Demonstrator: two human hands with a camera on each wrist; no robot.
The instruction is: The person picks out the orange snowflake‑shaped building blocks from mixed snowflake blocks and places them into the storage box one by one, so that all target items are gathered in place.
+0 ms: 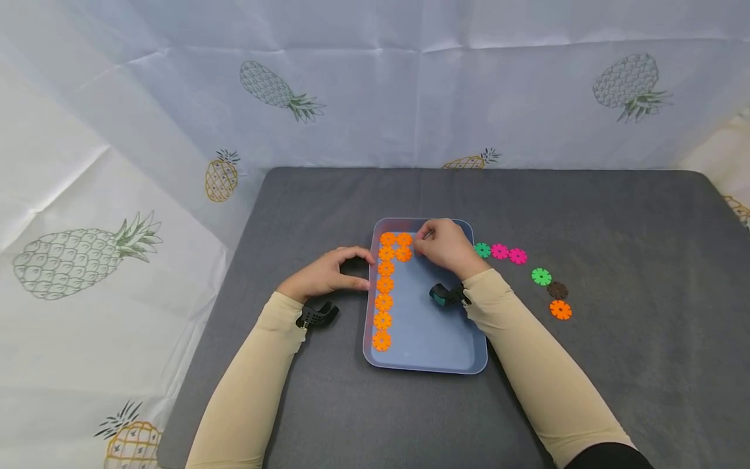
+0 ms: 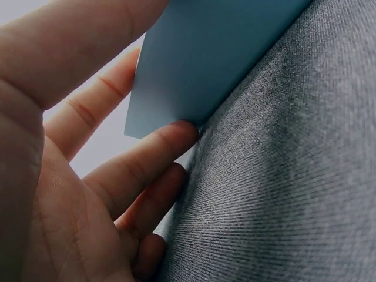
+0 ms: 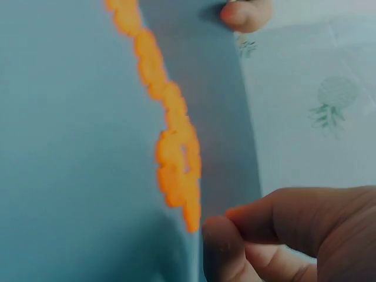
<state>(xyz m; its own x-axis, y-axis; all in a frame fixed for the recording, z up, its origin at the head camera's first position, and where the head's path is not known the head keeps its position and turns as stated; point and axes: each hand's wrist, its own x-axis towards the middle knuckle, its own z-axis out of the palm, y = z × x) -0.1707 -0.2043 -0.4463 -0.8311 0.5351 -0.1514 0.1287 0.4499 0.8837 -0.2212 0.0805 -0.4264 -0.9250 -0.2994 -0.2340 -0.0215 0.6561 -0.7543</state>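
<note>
My left hand (image 1: 332, 273) rests against the left outer side of the blue tray (image 1: 424, 365), thumb and fingers spread apart. In the left wrist view, its fingertips (image 2: 179, 135) touch the tray wall near the grey cloth. My right hand (image 1: 448, 247) is inside the tray near its far edge, thumb and index finger pinched together. A sliver of orange at those fingertips (image 3: 235, 212) suggests a notched disc, mostly hidden. Several orange notched discs (image 1: 385, 284) line the tray's left side, with a short second column (image 1: 403, 254) beside its far end.
Right of the tray lie loose notched discs: a green one (image 1: 541, 277), pink ones (image 1: 500, 251), a brown one (image 1: 557, 290) and an orange one (image 1: 560, 309). Another green disc (image 1: 482, 250) sits close to the tray's right rim. Grey cloth (image 1: 633, 260) covers the table; a pineapple-print curtain (image 1: 375, 98) hangs behind.
</note>
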